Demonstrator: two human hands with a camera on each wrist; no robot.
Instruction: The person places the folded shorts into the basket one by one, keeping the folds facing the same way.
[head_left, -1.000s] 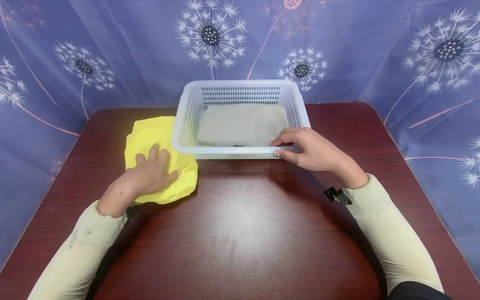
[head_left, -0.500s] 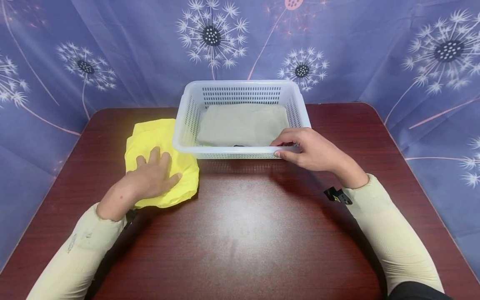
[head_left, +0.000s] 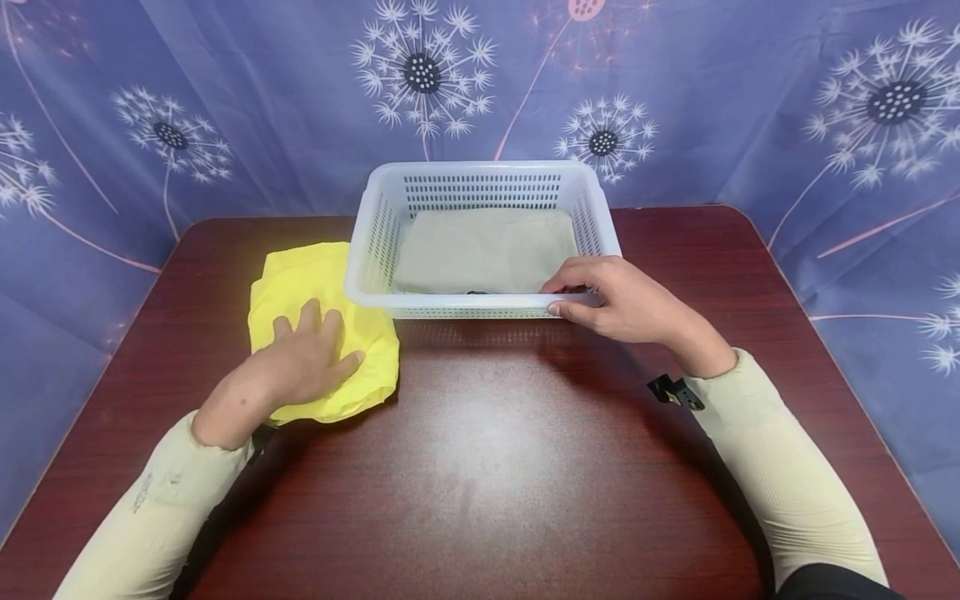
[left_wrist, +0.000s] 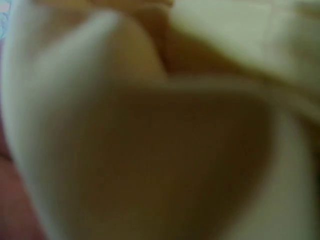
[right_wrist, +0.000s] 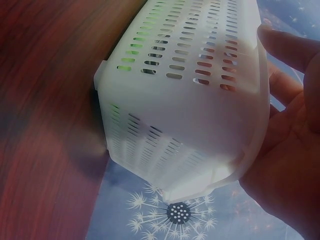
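In the head view a folded yellow cloth (head_left: pixel 360 333) lies left of the white plastic basket. My left hand (head_left: pixel 303 362) rests flat on it with spread fingers. Pale blurred fabric (left_wrist: pixel 150 150) fills most of the left wrist view. With my right hand (head_left: pixel 622 300) I grip the basket (head_left: pixel 450 305) at its near right corner, thumb outside and fingers over the rim. A folded grey cloth (head_left: pixel 483 246) lies inside the basket. Through the slots in the right wrist view, bright green and dark bits show low in the basket (right_wrist: pixel 185 110).
The dark red wooden table (head_left: pixel 480 467) bears everything. Behind it hangs a blue curtain (head_left: pixel 285 100) with a dandelion print, close to the basket's back. A small black device (head_left: pixel 675 392) is at my right cuff.
My left hand and the yellow cloth under it have shifted slightly toward me. The basket and my right hand stay in place.
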